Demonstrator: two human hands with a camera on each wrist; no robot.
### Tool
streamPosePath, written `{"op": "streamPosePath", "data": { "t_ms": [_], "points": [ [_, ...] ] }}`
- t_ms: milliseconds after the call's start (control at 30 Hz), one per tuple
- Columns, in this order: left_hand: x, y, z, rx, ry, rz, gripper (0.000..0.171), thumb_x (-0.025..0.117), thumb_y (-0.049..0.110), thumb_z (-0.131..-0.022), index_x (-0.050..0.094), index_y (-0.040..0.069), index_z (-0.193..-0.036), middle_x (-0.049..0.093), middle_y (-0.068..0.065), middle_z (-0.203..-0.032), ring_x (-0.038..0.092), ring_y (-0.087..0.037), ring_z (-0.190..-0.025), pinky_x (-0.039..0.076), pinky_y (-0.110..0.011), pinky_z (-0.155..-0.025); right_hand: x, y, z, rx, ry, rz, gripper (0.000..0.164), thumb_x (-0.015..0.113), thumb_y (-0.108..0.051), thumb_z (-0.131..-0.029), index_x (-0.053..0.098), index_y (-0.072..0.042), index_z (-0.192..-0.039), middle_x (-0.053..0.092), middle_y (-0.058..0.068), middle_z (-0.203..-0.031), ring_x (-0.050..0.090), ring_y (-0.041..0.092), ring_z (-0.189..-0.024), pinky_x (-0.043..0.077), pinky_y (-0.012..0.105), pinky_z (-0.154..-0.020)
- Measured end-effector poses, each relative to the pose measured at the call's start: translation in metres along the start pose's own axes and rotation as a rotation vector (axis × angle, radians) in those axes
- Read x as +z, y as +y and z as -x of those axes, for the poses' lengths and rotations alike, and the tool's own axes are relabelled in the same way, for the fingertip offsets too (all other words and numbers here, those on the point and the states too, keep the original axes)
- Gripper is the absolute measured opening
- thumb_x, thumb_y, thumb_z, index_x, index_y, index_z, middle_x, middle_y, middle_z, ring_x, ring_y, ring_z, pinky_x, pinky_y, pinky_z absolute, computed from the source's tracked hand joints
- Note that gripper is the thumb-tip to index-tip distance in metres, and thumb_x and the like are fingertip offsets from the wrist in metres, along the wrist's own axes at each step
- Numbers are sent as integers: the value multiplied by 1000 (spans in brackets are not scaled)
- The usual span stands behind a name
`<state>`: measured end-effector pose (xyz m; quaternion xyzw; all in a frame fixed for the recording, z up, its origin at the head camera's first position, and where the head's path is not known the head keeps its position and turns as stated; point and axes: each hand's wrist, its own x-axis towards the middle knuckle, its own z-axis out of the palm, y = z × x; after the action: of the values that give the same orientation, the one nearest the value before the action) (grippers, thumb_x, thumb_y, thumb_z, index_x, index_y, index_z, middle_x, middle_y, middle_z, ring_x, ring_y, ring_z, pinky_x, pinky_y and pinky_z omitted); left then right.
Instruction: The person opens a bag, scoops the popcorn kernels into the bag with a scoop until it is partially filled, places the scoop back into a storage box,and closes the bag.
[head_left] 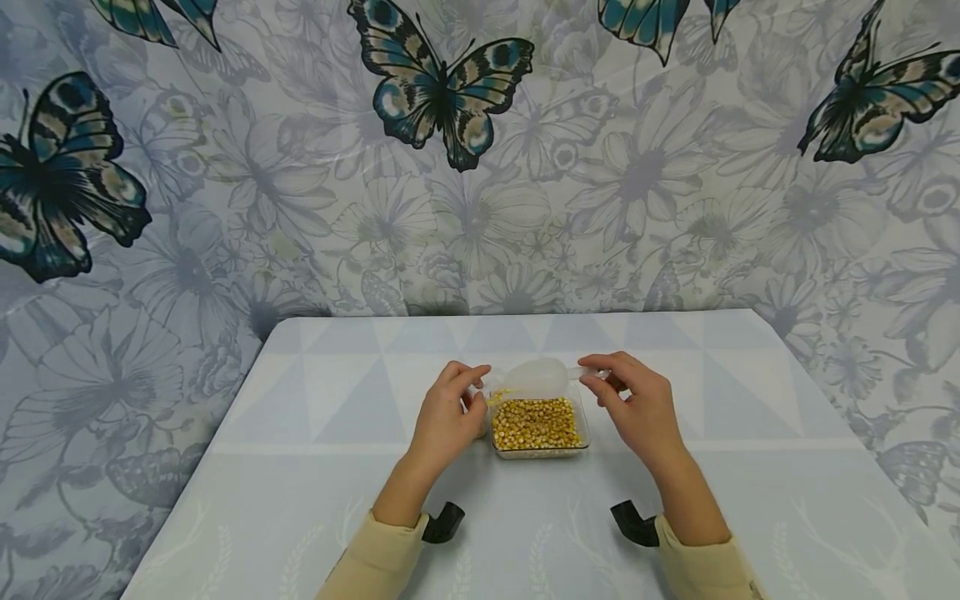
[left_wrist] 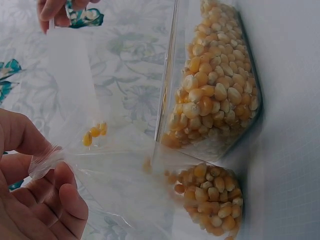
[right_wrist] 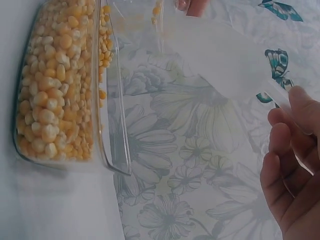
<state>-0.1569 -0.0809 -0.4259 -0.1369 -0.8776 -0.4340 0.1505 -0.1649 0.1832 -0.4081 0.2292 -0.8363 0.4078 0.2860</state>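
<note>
A clear rectangular container (head_left: 542, 454) full of yellow corn kernels (head_left: 536, 423) stands on the table between the hands. My left hand (head_left: 453, 408) pinches the top edge of a clear plastic bag (left_wrist: 120, 175) left of the container. Corn kernels (left_wrist: 214, 197) lie in the bag's bottom. My right hand (head_left: 637, 408) holds a translucent white scoop (head_left: 536, 379) by its handle, above the container's far side. The scoop's front end points left to the bag's mouth, where a few loose kernels (left_wrist: 94, 133) show in the left wrist view.
The white table (head_left: 300, 467) has a pale triangle pattern. Behind it hangs a floral cloth (head_left: 637, 217) with printed butterflies. Black straps (head_left: 444, 523) stick out at both cuffs, over the table's near part.
</note>
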Motion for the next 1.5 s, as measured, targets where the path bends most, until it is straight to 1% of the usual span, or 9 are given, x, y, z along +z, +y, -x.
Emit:
{"op": "streamPosePath", "data": {
  "t_ms": [100,233,500,800,933,1100,1233,1500],
  "points": [
    [1,-1,0,3,5,-2,40,57,-1,-89,69,9,-126,59,-3,-100,50,-7,-71,41,-21,-59,1,-1,0,-9,14,-16,32,77,3,-81,75,-13,-108,66,-3,-81,53,0,-58,41,14,-51],
    [1,-1,0,3,4,-4,39,57,0,-90,69,8,-126,59,-2,-100,50,-7,-71,42,-22,-59,1,-2,0,-20,21,-31,32,77,4,-80,75,-13,-108,66,-3,-81,52,1,-57,41,16,-51],
    [0,0,0,-34,-12,-15,42,54,0,-91,69,11,-128,59,1,-100,50,-6,-71,42,-22,-60,2,-4,0,-12,15,-33,32,76,3,-81,75,-13,-109,69,-2,-86,54,1,-58,44,15,-52],
    [-1,1,0,-35,1,-19,41,54,1,-90,69,11,-128,59,0,-100,50,-6,-70,41,-22,-58,1,-4,-1,-26,59,-31,31,77,4,-81,75,-12,-107,70,1,-86,54,1,-57,44,14,-53],
    [-3,1,0,-35,24,-15,38,56,3,-91,69,8,-126,60,-1,-100,50,-7,-70,40,-22,-55,0,-3,-1,-27,69,-50,31,77,6,-80,76,-12,-106,70,2,-85,54,3,-56,43,13,-53],
    [-3,0,0,-36,42,-15,34,58,5,-94,69,7,-126,60,-3,-99,50,-7,-69,39,-22,-53,-3,-1,-1,-28,28,-95,31,75,8,-80,75,-10,-104,70,3,-85,55,3,-56,44,14,-54],
    [-3,-2,0,-46,45,-20,33,58,6,-95,69,8,-126,60,-3,-100,50,-7,-68,39,-23,-53,-6,1,-1,-31,-20,-116,30,74,7,-81,75,-11,-105,71,0,-86,55,2,-57,45,15,-54],
    [-6,-1,0,-87,57,-22,33,57,9,-95,69,7,-126,60,-3,-100,50,-7,-69,39,-23,-53,-12,8,-2,-42,-51,-127,31,74,8,-81,75,-11,-105,68,-3,-80,54,3,-57,45,15,-56]
  ]
}}
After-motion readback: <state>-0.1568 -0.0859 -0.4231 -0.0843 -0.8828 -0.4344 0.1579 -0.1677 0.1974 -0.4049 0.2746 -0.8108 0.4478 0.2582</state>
